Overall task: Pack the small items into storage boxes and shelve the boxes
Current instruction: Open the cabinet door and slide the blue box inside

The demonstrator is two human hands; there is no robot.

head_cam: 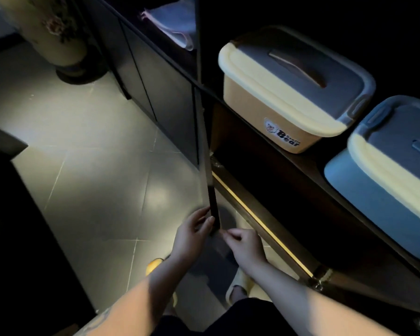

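Two lidded storage boxes stand side by side on a dark cabinet shelf (pixel 308 163). The orange box (pixel 272 110) has a cream-rimmed grey lid and a "Bear" label. To its right sits the blue box (pixel 374 197) with the same kind of lid. An open cabinet door (pixel 210 166) is seen edge-on, running down the middle. My left hand (pixel 192 236) grips the door's lower corner, thumb on one side and fingers on the other. My right hand (pixel 243 246) is just beside it, fingers loosely curled near the door's bottom edge; I cannot see it holding anything.
A lit strip (pixel 260 224) runs along the cabinet base below the shelf. Closed dark cabinet doors (pixel 155 88) extend to the back left, next to a large pale vase (pixel 56 37). Folded cloth (pixel 175 23) lies on a far shelf. Tiled floor (pixel 95 166) and my yellow slippers (pixel 238 284) are below.
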